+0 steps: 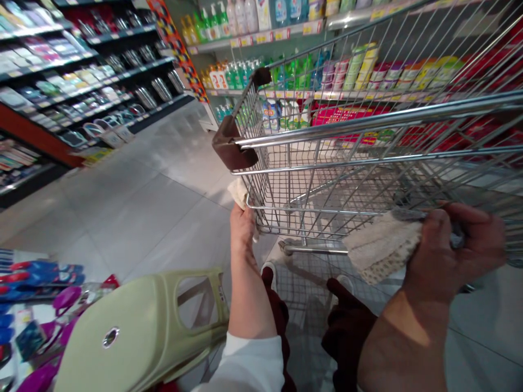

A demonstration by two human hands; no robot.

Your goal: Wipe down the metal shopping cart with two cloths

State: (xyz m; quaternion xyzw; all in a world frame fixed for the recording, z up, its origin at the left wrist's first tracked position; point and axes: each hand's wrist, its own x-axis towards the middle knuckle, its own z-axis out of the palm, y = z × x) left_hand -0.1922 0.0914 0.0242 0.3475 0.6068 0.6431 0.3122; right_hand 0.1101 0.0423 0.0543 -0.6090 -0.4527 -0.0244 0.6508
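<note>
Evidently, in the head view, the left hand (244,222) is closed around a cream cloth (237,191) at a lower corner of the wire shopping cart (327,131), while the right hand (455,256) pinches a beige cloth (379,245) by the cart's near side. Beyond stand shelved bottles (214,23); a pale green stool (134,307) is at lower left.

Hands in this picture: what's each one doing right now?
Left hand: closed, holding a pale cloth by the cart.
Right hand: closed, holding a beige cloth.
</note>
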